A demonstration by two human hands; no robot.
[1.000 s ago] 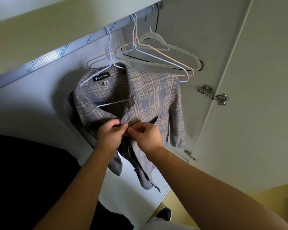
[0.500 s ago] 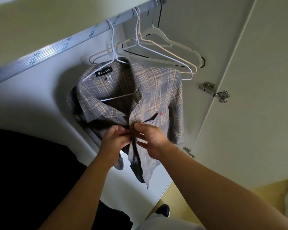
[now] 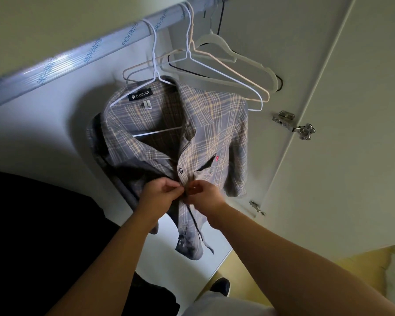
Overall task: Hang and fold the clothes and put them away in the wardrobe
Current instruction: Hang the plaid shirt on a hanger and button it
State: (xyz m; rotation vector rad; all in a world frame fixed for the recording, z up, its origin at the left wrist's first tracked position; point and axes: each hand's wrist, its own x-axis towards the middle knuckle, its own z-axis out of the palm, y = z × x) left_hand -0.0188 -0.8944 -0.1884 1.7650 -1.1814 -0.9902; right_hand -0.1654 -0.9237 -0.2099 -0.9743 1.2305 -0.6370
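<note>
Silver wardrobe rail (image 3: 78,58) carries a white wire hanger (image 3: 154,53) bearing the grey-and-yellow plaid shirt (image 3: 214,124). Left hand (image 3: 162,192) and right hand (image 3: 203,195) each pinch its front edges below one fastened dark button (image 3: 180,171): buttoning step. Next, probably, thread the following button.

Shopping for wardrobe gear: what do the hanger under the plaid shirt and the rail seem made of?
The hanger under the plaid shirt looks like thin wire with a smooth white coating: a slim bent rod. The rail seems a metal tube wrapped in glossy printed film, judging by its sheen and repeated lettering.
</note>
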